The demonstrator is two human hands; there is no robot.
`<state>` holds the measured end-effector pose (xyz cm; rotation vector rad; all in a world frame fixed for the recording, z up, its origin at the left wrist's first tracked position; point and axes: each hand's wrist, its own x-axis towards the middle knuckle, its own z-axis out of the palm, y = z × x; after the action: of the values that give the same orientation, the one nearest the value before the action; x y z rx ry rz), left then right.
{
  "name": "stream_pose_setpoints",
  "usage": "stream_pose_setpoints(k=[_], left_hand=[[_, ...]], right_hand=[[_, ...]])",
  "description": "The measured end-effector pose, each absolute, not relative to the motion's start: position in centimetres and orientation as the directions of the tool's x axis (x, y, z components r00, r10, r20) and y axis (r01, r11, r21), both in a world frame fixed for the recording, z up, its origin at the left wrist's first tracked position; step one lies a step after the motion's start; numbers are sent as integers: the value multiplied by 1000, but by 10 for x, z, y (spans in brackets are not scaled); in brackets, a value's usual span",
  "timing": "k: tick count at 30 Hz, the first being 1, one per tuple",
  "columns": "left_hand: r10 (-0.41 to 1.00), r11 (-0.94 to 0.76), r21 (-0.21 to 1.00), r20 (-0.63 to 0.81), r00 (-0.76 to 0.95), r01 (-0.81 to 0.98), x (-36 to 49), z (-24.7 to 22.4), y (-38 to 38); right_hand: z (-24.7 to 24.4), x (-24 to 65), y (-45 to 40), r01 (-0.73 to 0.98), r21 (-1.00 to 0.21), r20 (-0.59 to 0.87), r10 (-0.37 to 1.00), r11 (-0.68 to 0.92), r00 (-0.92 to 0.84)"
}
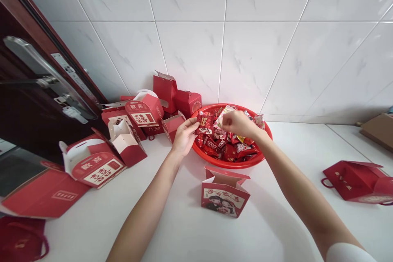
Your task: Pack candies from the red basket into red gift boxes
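Note:
Between its thumb and fingers, my left hand (184, 138) pinches a red wrapped candy packet (205, 123) with gold and black lettering, above the left side of a red plastic basket (268, 130). My right hand (241, 123) is curled over the middle of the basket. A pale wrapped candy (221, 119) sticks out at its fingertips, partly hidden by them. Several mostly red wrapped candies (230, 152) fill the basket. In front of it an upright red gift box (225, 200), printed with a couple, stands with its top flaps apart.
Several red gift boxes (144, 114), some with raised flaps, crowd the left side by a dark door with a metal handle (46, 81). A red box with a cord (353, 182) lies at the right. Behind it is a brown carton (379, 131). A tiled wall (190, 57) closes the back.

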<state>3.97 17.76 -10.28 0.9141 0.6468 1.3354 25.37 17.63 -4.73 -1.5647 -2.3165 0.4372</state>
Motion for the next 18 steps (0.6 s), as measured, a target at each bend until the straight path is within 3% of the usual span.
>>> stream_pose_setpoints(k=[3,6,13,18], left_hand=[[981,-23,846,122,152,-532,40,-102,177],[979,-24,845,128,159,-534,41,-101,176],[979,-26,843,131,158,-538,42,-101,175],[980,-15,843,120,161,-538,41,-102,176]], right_hand=[[-56,237,163,781,-393,-195,786,486,-587],[-67,226,155,789,-307,-343,711,533,-614],[-82,216,147,826,-133,-422,723,548,-547],[-87,214,150,823,-198,-388,728,533,-565]])
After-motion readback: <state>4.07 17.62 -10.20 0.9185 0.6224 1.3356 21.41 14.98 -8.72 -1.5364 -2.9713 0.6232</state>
